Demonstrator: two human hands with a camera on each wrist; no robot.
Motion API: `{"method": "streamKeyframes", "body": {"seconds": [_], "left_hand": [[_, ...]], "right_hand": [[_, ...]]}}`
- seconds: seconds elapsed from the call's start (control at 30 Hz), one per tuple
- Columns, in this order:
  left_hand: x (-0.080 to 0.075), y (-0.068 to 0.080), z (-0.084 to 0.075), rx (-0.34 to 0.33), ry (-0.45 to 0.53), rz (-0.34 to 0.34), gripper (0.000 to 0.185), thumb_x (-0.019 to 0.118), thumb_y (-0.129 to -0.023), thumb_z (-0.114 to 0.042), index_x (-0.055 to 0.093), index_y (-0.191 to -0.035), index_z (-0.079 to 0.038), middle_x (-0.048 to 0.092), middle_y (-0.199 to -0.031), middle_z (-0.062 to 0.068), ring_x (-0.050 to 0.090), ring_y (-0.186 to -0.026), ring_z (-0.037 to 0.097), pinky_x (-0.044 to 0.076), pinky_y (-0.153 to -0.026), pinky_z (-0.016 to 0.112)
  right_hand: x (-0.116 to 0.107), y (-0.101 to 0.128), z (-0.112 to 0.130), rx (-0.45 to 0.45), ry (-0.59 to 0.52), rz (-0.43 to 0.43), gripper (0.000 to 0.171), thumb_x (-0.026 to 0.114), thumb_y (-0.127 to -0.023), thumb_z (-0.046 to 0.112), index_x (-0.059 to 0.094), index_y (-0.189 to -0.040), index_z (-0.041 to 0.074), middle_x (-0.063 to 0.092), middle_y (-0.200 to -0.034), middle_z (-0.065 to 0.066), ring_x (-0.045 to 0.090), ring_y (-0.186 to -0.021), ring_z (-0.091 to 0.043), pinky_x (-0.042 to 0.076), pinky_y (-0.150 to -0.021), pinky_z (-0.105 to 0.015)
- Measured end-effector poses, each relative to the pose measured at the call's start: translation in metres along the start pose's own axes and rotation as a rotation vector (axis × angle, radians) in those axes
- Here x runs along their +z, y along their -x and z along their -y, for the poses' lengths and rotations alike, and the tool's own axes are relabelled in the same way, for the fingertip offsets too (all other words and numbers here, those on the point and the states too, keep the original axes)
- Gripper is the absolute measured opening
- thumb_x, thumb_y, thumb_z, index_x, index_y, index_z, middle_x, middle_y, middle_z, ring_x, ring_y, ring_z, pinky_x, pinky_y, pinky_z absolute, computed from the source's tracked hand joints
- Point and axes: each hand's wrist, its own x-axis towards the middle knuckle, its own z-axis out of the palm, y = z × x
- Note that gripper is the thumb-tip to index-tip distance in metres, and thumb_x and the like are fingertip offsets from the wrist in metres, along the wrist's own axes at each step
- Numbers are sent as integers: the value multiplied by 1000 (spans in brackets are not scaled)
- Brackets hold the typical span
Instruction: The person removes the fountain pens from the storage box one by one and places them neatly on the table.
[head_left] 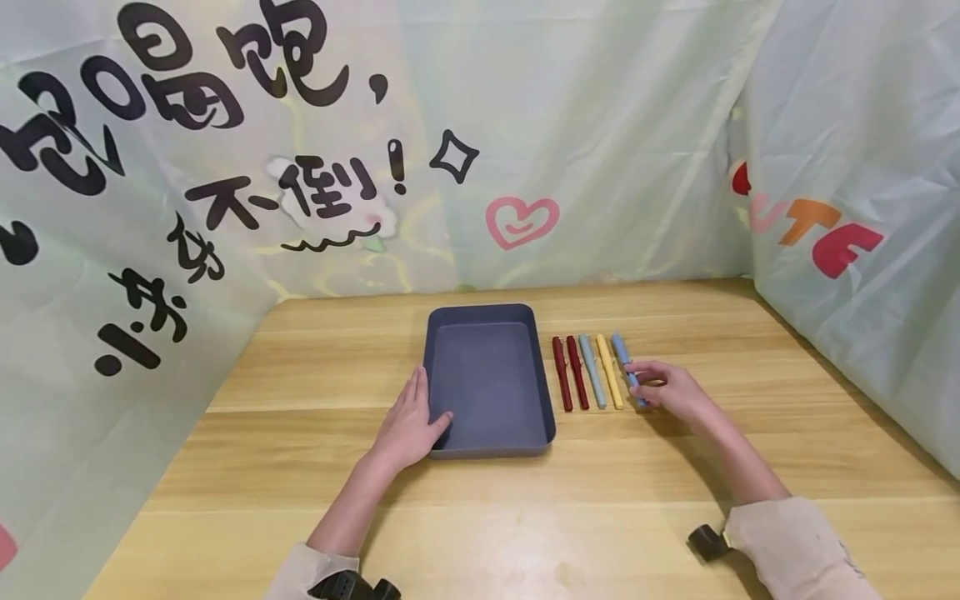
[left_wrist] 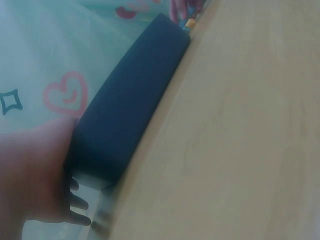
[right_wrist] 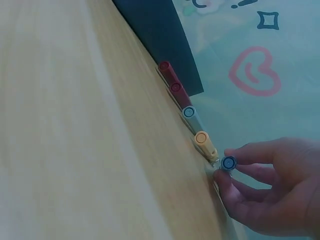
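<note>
My left hand (head_left: 405, 423) holds the left side of a dark blue-grey rectangular tray (head_left: 487, 383), thumb over the rim and fingers along the outer wall. In the left wrist view the tray's near wall (left_wrist: 132, 95) stands beside that hand. To the right of the tray, my right hand (head_left: 670, 390) pinches a blue pen (head_left: 619, 346) between thumb and fingers. In the right wrist view the end of the blue pen (right_wrist: 228, 163) shows at the fingertips. Left of it lies a yellow pen (head_left: 609, 371), then a light blue-green pen (head_left: 592, 371) and two dark red pens (head_left: 576, 372).
The pens lie side by side in a row on the wooden table (head_left: 495, 525), close to the tray's right wall. Printed cloth (head_left: 637, 125) hangs behind the table and along both sides. A black wrist camera (head_left: 707, 543) sits by the right sleeve.
</note>
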Motion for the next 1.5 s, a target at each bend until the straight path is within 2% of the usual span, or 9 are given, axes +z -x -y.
{"method": "streamKeyframes", "body": {"seconds": [0.3, 0.6, 0.83, 1.07, 1.27, 1.5], "left_hand": [[4, 1, 2, -2, 8, -6, 83, 51, -93, -37, 0, -145, 4, 1, -150, 20, 9, -135, 35, 18, -104, 51], [2, 0, 2, 4, 12, -10, 84, 51, -93, -37, -1, -144, 4, 2, -150, 20, 9, -135, 35, 18, -104, 50], [1, 1, 0, 9, 8, -16, 83, 52, -93, -36, 2, -144, 6, 3, -150, 20, 9, -135, 34, 17, -105, 49], [1, 1, 0, 8, 2, -11, 83, 51, -93, -37, 1, -144, 5, 2, -150, 20, 8, -136, 33, 16, -106, 47], [1, 0, 1, 7, 13, -2, 84, 51, -93, -37, -1, -144, 4, 1, -151, 19, 8, -136, 34, 17, -105, 50], [0, 0, 1, 6, 2, -1, 84, 51, -93, -38, -1, -144, 4, 1, -151, 19, 8, -136, 34, 17, -105, 49]], "right_hand": [[1, 0, -2, 1, 16, -13, 47, 61, -89, 9, 45, -129, -9, 50, -117, -30, 57, -90, -20, 50, -70, -27], [3, 1, -3, -7, -11, -36, 47, 62, -87, 9, 46, -127, -11, 51, -118, -31, 60, -86, -18, 51, -65, -28], [7, -2, -15, -49, 75, -108, 43, 63, -88, 14, 53, -124, -6, 57, -111, -26, 57, -85, -18, 50, -62, -28], [12, -3, -21, -142, 194, -203, 37, 65, -84, 10, 58, -118, -3, 60, -104, -21, 55, -84, -23, 47, -59, -26], [12, -4, -23, -150, 225, -223, 37, 65, -83, 9, 59, -118, -2, 61, -102, -19, 53, -83, -23, 45, -62, -25], [13, -4, -22, -149, 198, -208, 37, 66, -83, 9, 59, -118, -3, 61, -96, -17, 52, -80, -20, 44, -60, -24]]}}
